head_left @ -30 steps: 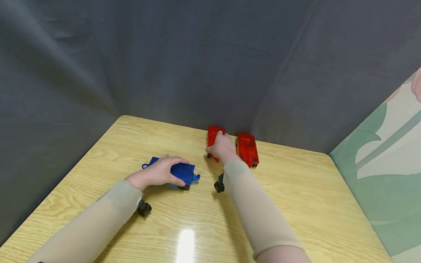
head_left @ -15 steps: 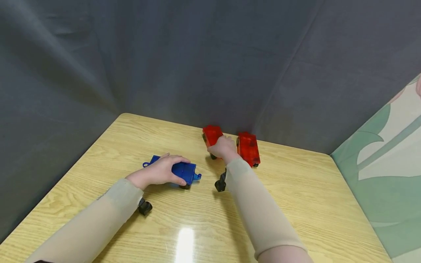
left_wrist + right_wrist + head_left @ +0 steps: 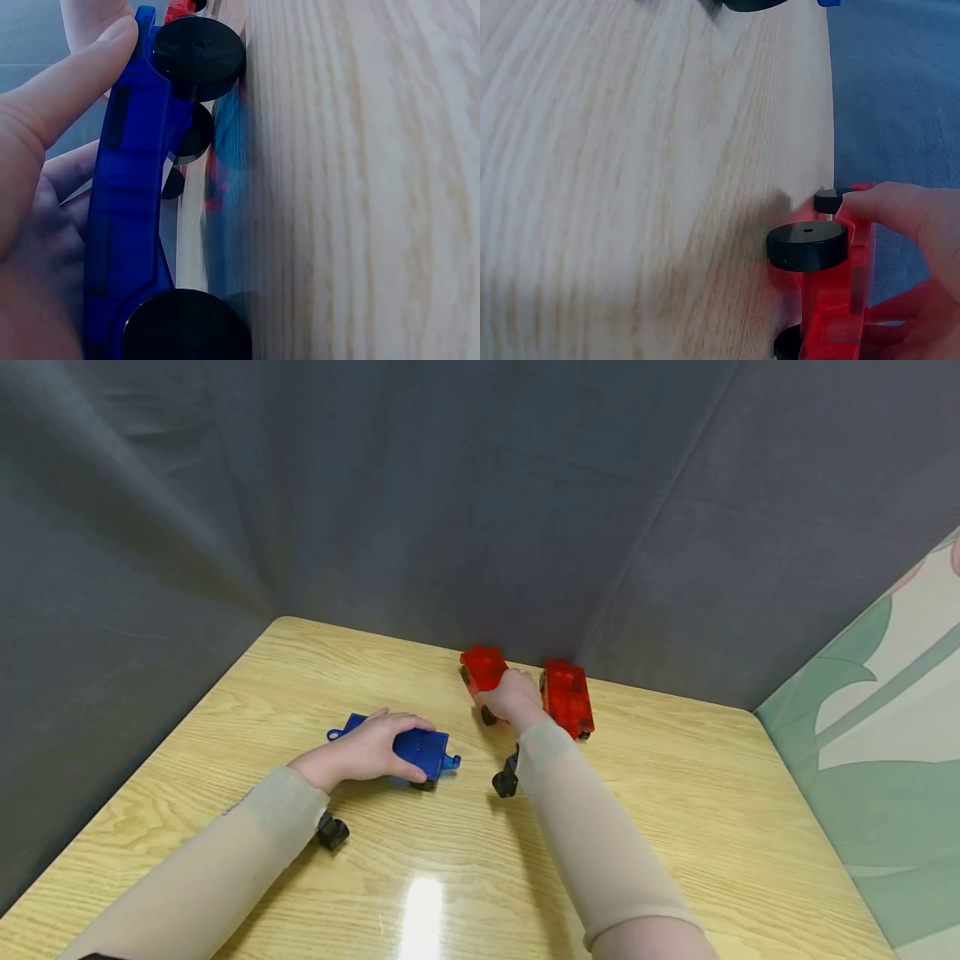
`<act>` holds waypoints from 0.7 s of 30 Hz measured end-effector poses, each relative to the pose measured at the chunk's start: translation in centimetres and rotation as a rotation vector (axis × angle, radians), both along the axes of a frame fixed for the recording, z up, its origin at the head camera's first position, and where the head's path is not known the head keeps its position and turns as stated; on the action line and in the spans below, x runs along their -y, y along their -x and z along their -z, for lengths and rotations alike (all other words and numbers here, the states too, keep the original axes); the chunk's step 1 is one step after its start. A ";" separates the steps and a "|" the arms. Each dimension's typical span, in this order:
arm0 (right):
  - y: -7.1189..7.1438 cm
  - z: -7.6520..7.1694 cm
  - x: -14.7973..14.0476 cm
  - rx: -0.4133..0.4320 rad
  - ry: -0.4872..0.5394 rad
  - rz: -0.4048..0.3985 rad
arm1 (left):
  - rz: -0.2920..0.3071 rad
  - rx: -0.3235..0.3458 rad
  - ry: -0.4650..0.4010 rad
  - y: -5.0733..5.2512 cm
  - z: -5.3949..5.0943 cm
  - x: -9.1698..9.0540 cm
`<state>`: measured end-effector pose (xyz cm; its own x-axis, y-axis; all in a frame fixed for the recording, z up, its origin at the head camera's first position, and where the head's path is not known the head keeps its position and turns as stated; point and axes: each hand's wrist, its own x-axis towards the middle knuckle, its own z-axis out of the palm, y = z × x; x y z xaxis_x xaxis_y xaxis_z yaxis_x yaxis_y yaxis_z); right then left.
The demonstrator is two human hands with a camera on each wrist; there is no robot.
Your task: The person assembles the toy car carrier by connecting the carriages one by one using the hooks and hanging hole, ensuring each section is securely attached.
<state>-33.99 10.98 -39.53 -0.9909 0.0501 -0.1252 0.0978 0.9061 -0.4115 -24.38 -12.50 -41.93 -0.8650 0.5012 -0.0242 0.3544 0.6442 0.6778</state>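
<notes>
A blue toy train car point(image 3: 423, 753) with black wheels stands on the table, with a ring at its left end and a hook at its right. My left hand point(image 3: 363, 750) grips it, thumb on the near side and fingers across the far side. In the left wrist view the thumb presses the blue side wall point(image 3: 124, 172). Farther back, my right hand point(image 3: 512, 695) holds a red toy train car point(image 3: 482, 666), its far end angled left. The right wrist view shows the thumb on the red car's side point(image 3: 840, 307); its near end is hidden in the head view.
A second red car point(image 3: 567, 697) stands just right of my right hand, near the table's back edge. A dark cloth point(image 3: 480, 510) hangs behind the wooden table point(image 3: 720, 827). Black wrist cameras point(image 3: 332, 832) hang under both sleeves. Patterned fabric point(image 3: 885, 752) borders the right side.
The red car in my right hand has turned, its far end swinging left, and its near hook has gone out of sight. The left hand and blue car stay put.
</notes>
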 end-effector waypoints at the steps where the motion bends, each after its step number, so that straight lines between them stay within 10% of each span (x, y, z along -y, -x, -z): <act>1: 0.0 0.0 -0.1 -0.008 0.002 -0.007 | 0.001 -0.002 0.001 0.0 0.0 0.0; 21: -3.0 -1.9 -2.6 -0.093 0.064 -0.139 | -0.011 -0.008 -0.001 0.2 0.4 0.1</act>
